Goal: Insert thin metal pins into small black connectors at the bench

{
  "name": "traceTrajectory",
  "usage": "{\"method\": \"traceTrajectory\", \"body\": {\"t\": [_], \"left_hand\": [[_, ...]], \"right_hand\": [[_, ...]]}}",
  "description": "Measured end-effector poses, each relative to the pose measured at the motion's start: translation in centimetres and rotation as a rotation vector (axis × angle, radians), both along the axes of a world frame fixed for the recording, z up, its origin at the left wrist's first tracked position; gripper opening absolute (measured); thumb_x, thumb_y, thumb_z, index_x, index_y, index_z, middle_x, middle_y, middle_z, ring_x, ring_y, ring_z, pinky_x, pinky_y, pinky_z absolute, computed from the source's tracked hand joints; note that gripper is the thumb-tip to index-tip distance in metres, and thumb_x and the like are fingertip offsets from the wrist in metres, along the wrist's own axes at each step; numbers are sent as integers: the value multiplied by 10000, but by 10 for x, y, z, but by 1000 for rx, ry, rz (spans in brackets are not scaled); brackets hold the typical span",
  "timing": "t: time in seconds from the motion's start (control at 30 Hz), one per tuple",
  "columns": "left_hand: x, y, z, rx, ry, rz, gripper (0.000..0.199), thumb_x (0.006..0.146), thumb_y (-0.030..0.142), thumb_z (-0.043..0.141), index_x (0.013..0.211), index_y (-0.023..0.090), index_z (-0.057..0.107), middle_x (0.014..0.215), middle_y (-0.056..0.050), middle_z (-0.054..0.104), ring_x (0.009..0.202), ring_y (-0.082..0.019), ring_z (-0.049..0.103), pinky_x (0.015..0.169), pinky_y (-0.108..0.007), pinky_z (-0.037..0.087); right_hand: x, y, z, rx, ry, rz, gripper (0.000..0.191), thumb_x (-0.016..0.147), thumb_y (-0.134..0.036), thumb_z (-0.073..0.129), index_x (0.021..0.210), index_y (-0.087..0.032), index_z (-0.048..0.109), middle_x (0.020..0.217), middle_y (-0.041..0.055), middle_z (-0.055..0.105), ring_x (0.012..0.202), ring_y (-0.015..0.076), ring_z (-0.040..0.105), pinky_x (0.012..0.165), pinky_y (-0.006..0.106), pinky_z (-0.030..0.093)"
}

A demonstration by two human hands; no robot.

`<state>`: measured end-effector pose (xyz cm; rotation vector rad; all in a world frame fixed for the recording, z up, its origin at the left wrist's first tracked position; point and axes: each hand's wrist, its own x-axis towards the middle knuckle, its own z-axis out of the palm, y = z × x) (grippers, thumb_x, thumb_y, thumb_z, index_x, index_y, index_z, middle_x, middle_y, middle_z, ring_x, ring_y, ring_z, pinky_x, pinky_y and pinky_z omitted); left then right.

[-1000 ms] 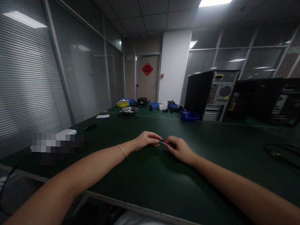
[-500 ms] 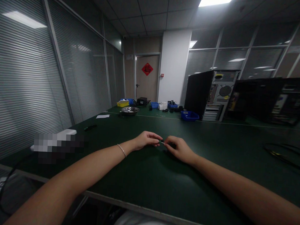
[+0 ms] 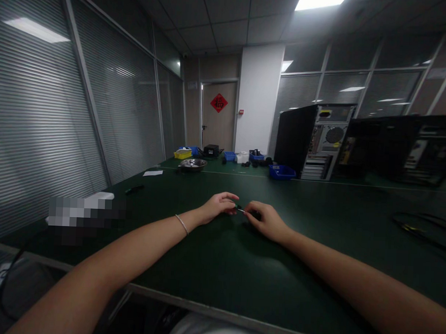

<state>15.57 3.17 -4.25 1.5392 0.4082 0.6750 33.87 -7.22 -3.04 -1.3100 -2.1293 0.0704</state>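
In the middle of the view, my left hand [image 3: 220,206] is closed on the dark green end of a small thin tool [image 3: 238,207], its index finger stretched out above it. The tool's thin metallic shaft points right, toward my right hand [image 3: 264,219]. That hand is closed, thumb and fingertips together at the shaft's tip; a small dark item seems to lie within its fingers, too hidden to name. Both hands are just above the dark green table [image 3: 203,269], fingertips a short gap apart.
Farther back stand a metal bowl [image 3: 192,165], a blue bin [image 3: 282,172], a yellow basket [image 3: 182,154] and a black computer case [image 3: 301,141]. Black cables [image 3: 423,227] lie at right. A dark tool [image 3: 134,189] and white paper [image 3: 152,173] lie at left.
My left hand's index finger has lifted and pulled back slightly from the tool, and more of the green end shows. My right hand has hardly moved.
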Motion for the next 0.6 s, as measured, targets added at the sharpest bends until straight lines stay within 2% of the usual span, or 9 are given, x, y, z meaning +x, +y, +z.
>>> {"method": "traceTrajectory", "body": {"t": [0.13, 0.3, 0.47, 0.6], "left_hand": [[1, 1, -2, -91, -52, 62, 315, 727, 163, 608, 1006, 132, 467, 827, -69, 620, 718, -151, 633, 735, -322, 475], [0, -1, 0, -142, -89, 45, 271, 747, 162, 576, 958, 157, 404, 769, -39, 603, 730, -178, 651, 762, -377, 481], [1, 0, 0, -120, -63, 56, 237, 737, 158, 581, 931, 139, 447, 770, -39, 586, 688, -152, 637, 712, -322, 479], [1, 0, 1, -40, -33, 54, 233, 716, 203, 625, 913, 126, 527, 872, -59, 583, 702, -118, 604, 673, -259, 451]], "right_hand": [[0, 0, 0, 1, 3, -10, 140, 831, -259, 473, 856, -199, 597, 822, 24, 608, 741, 150, 547, 652, 247, 408], [0, -1, 1, -11, 14, -5, 140, 828, -259, 482, 851, -193, 604, 822, 27, 611, 745, 148, 549, 655, 245, 410], [1, 1, -1, -8, 16, -8, 141, 824, -262, 487, 856, -191, 604, 829, 30, 613, 748, 151, 549, 663, 251, 415], [1, 1, -1, -11, 9, -12, 146, 827, -262, 478, 861, -193, 602, 833, 32, 613, 754, 157, 550, 674, 263, 419]]}}
